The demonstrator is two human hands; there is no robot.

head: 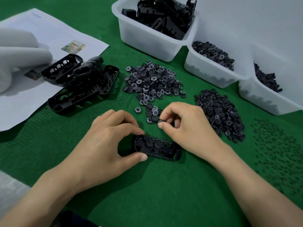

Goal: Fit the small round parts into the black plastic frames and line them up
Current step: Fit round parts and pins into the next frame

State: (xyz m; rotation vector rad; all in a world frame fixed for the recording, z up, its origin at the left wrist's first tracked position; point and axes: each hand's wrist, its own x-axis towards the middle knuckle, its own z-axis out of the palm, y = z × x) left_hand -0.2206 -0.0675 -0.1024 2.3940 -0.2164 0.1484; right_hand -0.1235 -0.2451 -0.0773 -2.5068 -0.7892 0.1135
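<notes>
Two discs (150,142), maybe three, seated in oblong black frame (178,154).

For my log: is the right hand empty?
No, the right hand pinches a small round part between thumb and fingers, just beyond the black frame.

bench (147,185): green, ribbed | frame (158,148): black | dials (152,81): black, white numerals | bins (147,40): translucent white | paper (54,35): white

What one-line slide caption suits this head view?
Left hand steadies a black frame while right hand pinches a small round part.
</notes>
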